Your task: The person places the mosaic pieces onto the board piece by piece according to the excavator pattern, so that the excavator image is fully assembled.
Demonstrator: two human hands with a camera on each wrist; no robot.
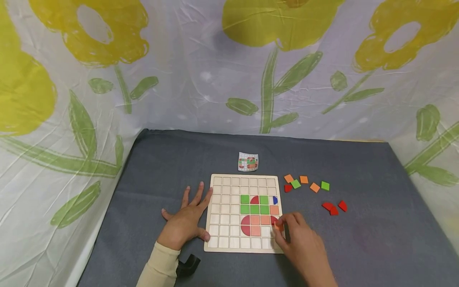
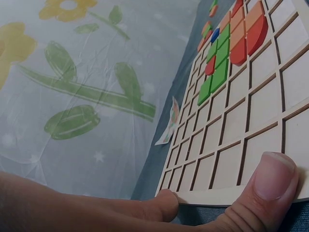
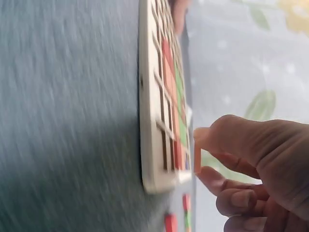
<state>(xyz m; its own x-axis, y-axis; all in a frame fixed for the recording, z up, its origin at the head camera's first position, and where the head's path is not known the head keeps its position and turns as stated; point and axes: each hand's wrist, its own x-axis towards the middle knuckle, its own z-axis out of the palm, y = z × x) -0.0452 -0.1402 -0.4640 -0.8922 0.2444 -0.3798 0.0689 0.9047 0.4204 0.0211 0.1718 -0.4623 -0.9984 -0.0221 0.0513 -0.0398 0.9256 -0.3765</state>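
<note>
A wooden grid board (image 1: 224, 230) lies in front of the person, several of its cells filled with green tiles (image 1: 254, 209), orange tiles (image 1: 255, 225), red rounded tiles (image 1: 245, 225) and a blue one (image 1: 275, 200). The left hand (image 1: 186, 225) spreads its fingers along the board's left side; in the left wrist view its thumb (image 2: 275, 179) rests on the frame. Between thumb and fingertip, the right hand (image 1: 303, 241) pinches an orange square tile (image 3: 197, 157), held edge-on over the board's lower right cells. That hand hides part of the lower right corner.
Behind the board lies a small printed pattern card (image 1: 248, 162). Loose orange squares (image 1: 303, 179), green squares (image 1: 325, 185) and red rounded pieces (image 1: 334, 210) are scattered to the right on the dark cloth. A black object (image 1: 188, 266) sits by the left wrist.
</note>
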